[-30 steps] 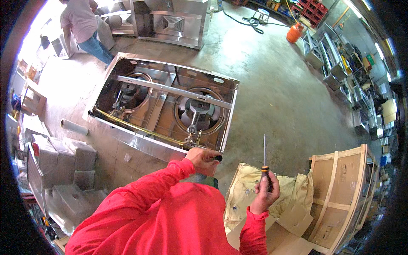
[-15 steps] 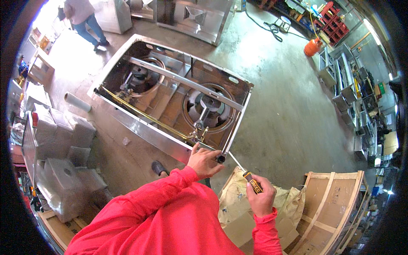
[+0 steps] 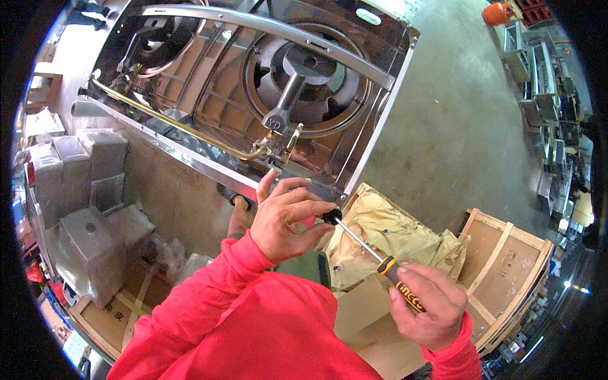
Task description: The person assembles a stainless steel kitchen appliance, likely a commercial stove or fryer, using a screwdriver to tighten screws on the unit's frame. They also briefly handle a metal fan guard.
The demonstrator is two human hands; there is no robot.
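Note:
My right hand (image 3: pixel 437 307) grips a screwdriver (image 3: pixel 411 296) with a black and yellow handle. Its steel shaft points up and left, with the tip at a small round black knob (image 3: pixel 330 216). The thumb and fingertips of my left hand (image 3: pixel 285 221) are closed around that knob, near the front right corner of a gas stove (image 3: pixel 380 126) that has its inside exposed. Just beyond the left fingertips sits a brass valve (image 3: pixel 278 147), joined to a long brass gas pipe (image 3: pixel 183 126). A grey burner (image 3: pixel 310 73) rises behind the valve.
Wrapped grey boxes (image 3: pixel 95 247) are stacked at left. A wooden crate (image 3: pixel 506 266) stands at right, beside crumpled yellowish sheeting (image 3: pixel 392 234) and cardboard (image 3: pixel 361 310). Far off at the upper right are an orange gas cylinder (image 3: pixel 497 14) and metal frames (image 3: pixel 544 69).
The view has come closer to the stove. The screwdriver's tip, beside the stove's corner before, now meets the black knob. My left fingers have closed round the knob.

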